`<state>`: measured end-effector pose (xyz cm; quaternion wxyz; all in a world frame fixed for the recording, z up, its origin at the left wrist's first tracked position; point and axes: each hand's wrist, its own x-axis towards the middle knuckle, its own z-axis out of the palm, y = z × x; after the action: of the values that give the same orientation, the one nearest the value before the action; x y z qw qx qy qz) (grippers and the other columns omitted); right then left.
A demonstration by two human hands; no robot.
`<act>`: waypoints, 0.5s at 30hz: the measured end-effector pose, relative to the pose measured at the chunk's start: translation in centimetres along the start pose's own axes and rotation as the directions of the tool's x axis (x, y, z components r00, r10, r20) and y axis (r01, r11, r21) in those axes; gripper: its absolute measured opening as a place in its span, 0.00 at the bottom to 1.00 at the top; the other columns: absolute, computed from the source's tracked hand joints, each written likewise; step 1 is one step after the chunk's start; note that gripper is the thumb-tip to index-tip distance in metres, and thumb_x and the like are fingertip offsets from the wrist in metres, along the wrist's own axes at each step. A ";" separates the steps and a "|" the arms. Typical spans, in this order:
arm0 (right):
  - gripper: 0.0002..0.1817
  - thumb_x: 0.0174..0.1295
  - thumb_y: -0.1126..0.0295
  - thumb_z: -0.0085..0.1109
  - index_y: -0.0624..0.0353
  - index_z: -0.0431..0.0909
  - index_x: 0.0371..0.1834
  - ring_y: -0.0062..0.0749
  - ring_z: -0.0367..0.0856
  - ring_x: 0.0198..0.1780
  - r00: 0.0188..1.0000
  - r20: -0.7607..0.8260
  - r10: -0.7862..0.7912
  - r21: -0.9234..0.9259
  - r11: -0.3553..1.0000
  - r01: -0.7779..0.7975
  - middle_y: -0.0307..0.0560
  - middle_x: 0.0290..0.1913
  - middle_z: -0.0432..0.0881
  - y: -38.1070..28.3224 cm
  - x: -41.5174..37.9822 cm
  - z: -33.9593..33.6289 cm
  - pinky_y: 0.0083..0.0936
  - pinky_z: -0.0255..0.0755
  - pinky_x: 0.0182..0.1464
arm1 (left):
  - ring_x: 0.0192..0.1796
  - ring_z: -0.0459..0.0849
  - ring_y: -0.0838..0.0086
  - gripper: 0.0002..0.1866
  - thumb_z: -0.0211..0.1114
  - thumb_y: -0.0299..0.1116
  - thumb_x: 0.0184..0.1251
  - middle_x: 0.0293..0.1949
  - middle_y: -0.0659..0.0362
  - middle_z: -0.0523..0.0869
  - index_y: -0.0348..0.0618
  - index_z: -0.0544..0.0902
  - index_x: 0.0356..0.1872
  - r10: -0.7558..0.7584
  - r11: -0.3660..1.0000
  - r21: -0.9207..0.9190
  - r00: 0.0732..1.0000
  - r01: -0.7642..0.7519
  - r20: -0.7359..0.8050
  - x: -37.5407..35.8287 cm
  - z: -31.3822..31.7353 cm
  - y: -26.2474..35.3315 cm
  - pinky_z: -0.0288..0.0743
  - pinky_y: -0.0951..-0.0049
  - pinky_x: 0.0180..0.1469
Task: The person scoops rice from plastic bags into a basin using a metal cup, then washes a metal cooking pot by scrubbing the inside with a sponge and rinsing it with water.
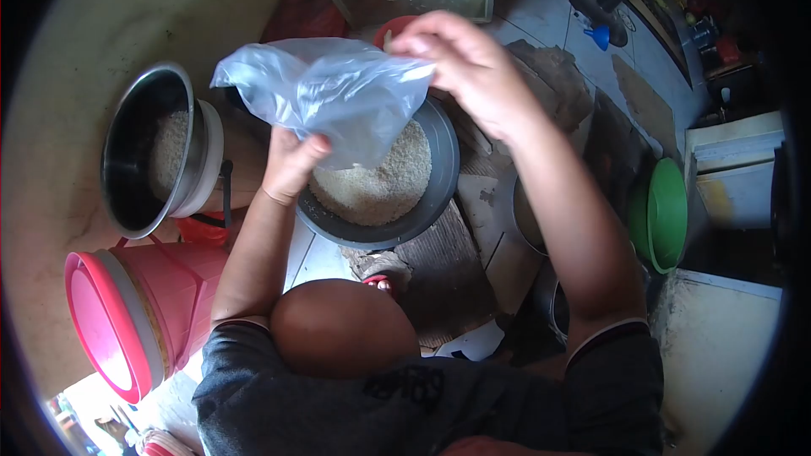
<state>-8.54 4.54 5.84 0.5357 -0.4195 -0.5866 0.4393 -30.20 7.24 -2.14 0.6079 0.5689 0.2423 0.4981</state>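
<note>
One gray basin [445, 160] holding white rice [376, 194] sits mid-frame; above it I see the translucent plastic bag [325, 89]. My left hand [294, 160] touches it, most fingers hidden; my right's [460, 67] blurred fingers bunch at its right corner, clamping unclear.

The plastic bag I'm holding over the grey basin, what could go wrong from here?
The bag is thin and crumpled, so it might slip from the left hand or tear.
It also covers part of the basin's rim, so anything falling there could miss unseen.
If an arm knocks the basin, the white grains could spill onto the floor.
</note>
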 end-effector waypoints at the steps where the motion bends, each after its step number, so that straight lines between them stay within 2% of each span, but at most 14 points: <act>1: 0.07 0.64 0.69 0.50 0.61 0.73 0.38 0.20 0.75 0.39 0.999 0.044 0.015 0.053 0.998 -0.017 0.38 0.34 0.77 0.3 0.5 1.2 0.19 0.71 0.42 | 0.52 0.73 0.70 0.39 0.74 0.46 0.45 0.52 0.56 0.74 0.37 0.66 0.56 0.029 0.996 0.084 0.999 -0.030 0.023 0.0 0.7 0.0 0.68 0.72 0.53; 3: 0.07 0.63 0.69 0.51 0.60 0.73 0.39 0.21 0.75 0.41 0.994 0.112 -0.018 0.016 1.000 0.016 0.38 0.35 0.77 1.0 1.0 3.8 0.20 0.70 0.46 | 0.51 0.73 0.71 0.29 0.70 0.34 0.52 0.50 0.57 0.75 0.37 0.69 0.54 0.068 0.944 0.323 0.998 -0.069 0.017 0.1 1.3 -0.9 0.68 0.72 0.53; 4: 0.08 0.62 0.69 0.52 0.60 0.72 0.41 0.22 0.74 0.45 0.987 0.157 -0.019 0.039 0.999 0.013 0.39 0.40 0.77 0.8 1.1 4.0 0.21 0.68 0.48 | 0.51 0.74 0.72 0.24 0.66 0.29 0.54 0.49 0.57 0.75 0.37 0.70 0.53 0.008 0.975 0.223 0.997 0.011 -0.081 0.5 0.9 -1.1 0.69 0.72 0.52; 5: 0.08 0.62 0.69 0.52 0.60 0.72 0.41 0.22 0.74 0.45 0.989 0.150 -0.011 0.039 0.999 0.005 0.39 0.40 0.77 1.1 0.9 3.8 0.21 0.68 0.48 | 0.51 0.74 0.73 0.20 0.63 0.24 0.57 0.48 0.57 0.76 0.36 0.71 0.51 -0.067 0.990 0.113 0.982 0.088 -0.174 0.9 0.4 -1.2 0.69 0.72 0.52; 6: 0.10 0.62 0.68 0.53 0.59 0.71 0.44 0.24 0.74 0.47 0.998 0.063 -0.009 0.110 0.994 0.002 0.40 0.42 0.76 1.3 0.8 3.2 0.21 0.68 0.49 | 0.50 0.75 0.74 0.16 0.59 0.21 0.59 0.47 0.56 0.77 0.36 0.73 0.49 -0.080 0.995 -0.084 0.967 0.061 -0.243 1.1 0.0 -1.2 0.69 0.73 0.53; 7: 0.12 0.62 0.68 0.53 0.59 0.70 0.46 0.25 0.74 0.49 1.000 -0.020 -0.005 0.177 0.984 0.009 0.41 0.45 0.76 1.6 0.6 2.3 0.22 0.68 0.50 | 0.50 0.75 0.72 0.16 0.56 0.21 0.59 0.48 0.56 0.77 0.37 0.72 0.50 -0.073 0.987 -0.159 0.949 0.025 -0.307 1.2 -0.4 -1.1 0.68 0.72 0.54; 8: 0.18 0.63 0.66 0.50 0.56 0.66 0.55 0.30 0.69 0.57 0.995 -0.017 0.097 0.180 0.979 -0.092 0.45 0.56 0.70 2.5 -0.2 0.5 0.27 0.63 0.58 | 0.51 0.75 0.71 0.16 0.56 0.21 0.59 0.48 0.56 0.77 0.37 0.72 0.49 -0.080 0.980 -0.201 0.934 0.008 -0.349 1.3 -0.8 -0.6 0.67 0.71 0.55; 9: 0.23 0.60 0.64 0.54 0.58 0.64 0.58 0.31 0.66 0.59 0.982 -0.110 0.152 0.231 0.965 -0.123 0.46 0.56 0.69 3.6 -1.4 -0.5 0.28 0.61 0.57 | 0.51 0.75 0.70 0.15 0.55 0.21 0.59 0.48 0.55 0.77 0.36 0.72 0.49 -0.087 0.970 -0.241 0.917 -0.010 -0.389 1.4 -1.1 -0.2 0.67 0.70 0.56; 11: 0.31 0.57 0.63 0.54 0.57 0.56 0.64 0.33 0.61 0.61 0.870 -0.166 0.465 0.297 0.864 -0.406 0.48 0.61 0.63 6.3 -4.1 -1.2 0.34 0.58 0.59 | 0.50 0.75 0.69 0.15 0.53 0.23 0.60 0.46 0.56 0.78 0.39 0.73 0.49 -0.114 0.962 -0.272 0.894 -0.009 -0.434 1.7 -2.0 -0.4 0.69 0.68 0.54; 13: 0.36 0.56 0.62 0.55 0.56 0.50 0.67 0.35 0.60 0.61 0.764 -0.094 0.639 0.446 0.713 -0.541 0.48 0.62 0.60 10.2 -6.5 -0.4 0.38 0.57 0.58 | 0.49 0.76 0.69 0.15 0.53 0.24 0.60 0.45 0.57 0.78 0.40 0.72 0.49 -0.235 0.909 -0.414 0.880 0.049 -0.413 1.9 -2.7 -0.9 0.69 0.67 0.53; 14: 0.37 0.55 0.62 0.55 0.55 0.49 0.67 0.32 0.63 0.57 0.776 0.046 0.629 0.597 0.605 -0.526 0.47 0.60 0.63 11.4 -7.6 0.0 0.35 0.60 0.56 | 0.48 0.76 0.69 0.14 0.54 0.24 0.61 0.45 0.57 0.78 0.39 0.72 0.48 -0.249 0.915 -0.398 0.874 0.070 -0.418 1.9 -2.3 -0.8 0.70 0.67 0.52; 15: 0.35 0.56 0.64 0.54 0.55 0.50 0.67 0.29 0.68 0.53 0.817 0.155 0.555 0.717 0.506 -0.479 0.44 0.56 0.66 12.0 -7.8 0.5 0.31 0.63 0.53 | 0.48 0.76 0.69 0.14 0.54 0.24 0.61 0.45 0.57 0.78 0.39 0.72 0.48 -0.252 0.915 -0.395 0.875 0.077 -0.413 1.9 -1.9 -0.6 0.70 0.67 0.52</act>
<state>-8.21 0.17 -7.77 0.5276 -0.3464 -0.1829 0.7538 -30.93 9.83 -2.61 0.6701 0.2896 0.3287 0.5992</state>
